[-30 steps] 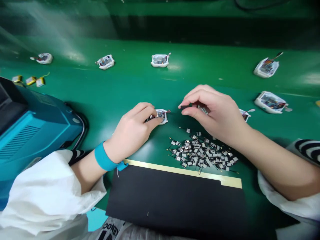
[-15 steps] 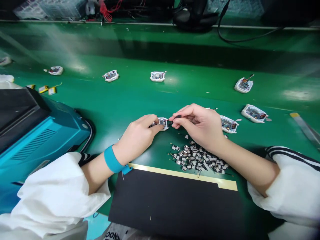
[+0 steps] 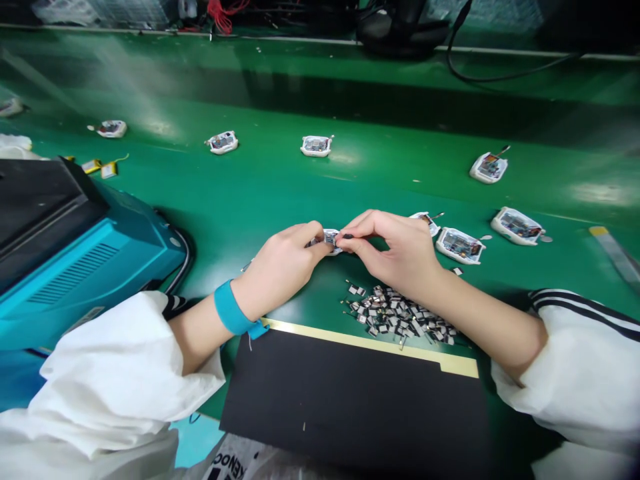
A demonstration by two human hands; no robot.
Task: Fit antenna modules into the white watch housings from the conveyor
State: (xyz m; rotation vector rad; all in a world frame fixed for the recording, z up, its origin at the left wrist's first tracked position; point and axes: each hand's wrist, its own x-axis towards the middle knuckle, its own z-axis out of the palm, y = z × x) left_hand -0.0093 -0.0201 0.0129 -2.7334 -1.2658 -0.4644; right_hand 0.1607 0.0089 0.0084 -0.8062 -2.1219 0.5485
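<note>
My left hand [image 3: 287, 263], with a teal band at the wrist, grips a small white device housing [image 3: 331, 237] with a circuit board inside. The fingers cover much of its left side. My right hand [image 3: 400, 247] is closed in a pinch at the housing's right edge. Between its thumb and forefinger shows a small black piece [image 3: 347, 236], whose kind I cannot make out. Below the right hand lies a pile of small silver parts with black leads [image 3: 400, 313]. Right of it are more open white housings with boards [image 3: 460, 246].
A black sheet with a yellow edge [image 3: 350, 393] lies in front of me. At left stands a teal and black machine [image 3: 95, 247] with a cable. Yellow batteries [image 3: 109, 169] lie behind it. Further housings [image 3: 317, 145] are spread along the back. A flat tool [image 3: 617, 257] lies at right.
My right hand has moved slightly left, bringing its pinched fingers against the housing's right edge. The left hand keeps its grip. The whole view has shifted a little.
</note>
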